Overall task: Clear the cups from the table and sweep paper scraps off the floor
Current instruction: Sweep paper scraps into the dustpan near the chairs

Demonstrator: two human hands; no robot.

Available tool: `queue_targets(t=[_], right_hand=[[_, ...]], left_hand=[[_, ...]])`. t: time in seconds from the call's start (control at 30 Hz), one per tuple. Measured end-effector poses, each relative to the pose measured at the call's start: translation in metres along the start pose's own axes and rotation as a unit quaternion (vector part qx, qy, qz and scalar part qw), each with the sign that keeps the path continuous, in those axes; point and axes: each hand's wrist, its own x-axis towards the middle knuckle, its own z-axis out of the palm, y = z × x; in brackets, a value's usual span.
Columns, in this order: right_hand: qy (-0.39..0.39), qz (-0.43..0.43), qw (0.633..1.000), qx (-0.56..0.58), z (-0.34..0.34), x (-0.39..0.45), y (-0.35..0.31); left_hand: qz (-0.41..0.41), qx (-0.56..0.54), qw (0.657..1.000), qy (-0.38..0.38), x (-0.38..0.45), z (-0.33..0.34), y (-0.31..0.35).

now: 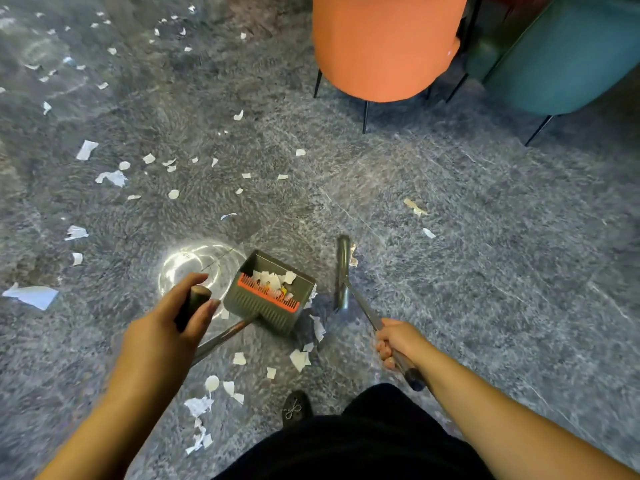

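My left hand [173, 323] grips the top of the long handle of a dark green dustpan [268, 303], which stands on the grey floor with an orange comb edge and white paper scraps inside. My right hand [394, 342] grips the metal handle of a broom, whose narrow head [343, 271] rests on the floor just right of the dustpan. White paper scraps [114, 177] lie scattered over the floor to the left and far left, and more scraps [299, 359] lie near my shoe below the dustpan. No cups are in view.
An orange chair [384, 46] and a teal chair [561, 53] stand on thin black legs at the top right. A bright light reflection [194, 265] shines on the floor left of the dustpan. My black shoe [296, 407] is at the bottom centre.
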Motion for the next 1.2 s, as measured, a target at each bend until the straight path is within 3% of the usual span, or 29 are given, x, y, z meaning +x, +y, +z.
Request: queue_targets(t=[0.17, 0.3, 0.63, 1.0, 1.2], right_hand=[[0.022, -0.009, 0.999, 0.023, -0.038, 0.003, -0.048], [0.041, -0.013, 0.999, -0.031, -0.076, 0.021, -0.093], [0.000, 0.043, 0.984, -0.172, -0.157, 0.088, -0.205], [-0.031, 0.045, 0.933, -0.355, -0.133, 0.144, -0.231], [-0.065, 0.048, 0.911, -0.405, -0.103, 0.141, -0.214]], left_hand=[[0.004, -0.007, 1.000, 0.011, 0.030, 0.016, 0.037], [0.002, 0.000, 0.999, 0.039, 0.050, 0.035, 0.069], [-0.110, -0.027, 0.985, 0.127, 0.047, 0.104, 0.146], [-0.221, -0.012, 0.950, 0.220, -0.017, 0.128, 0.166], [-0.247, -0.018, 0.943, 0.223, -0.042, 0.127, 0.156]])
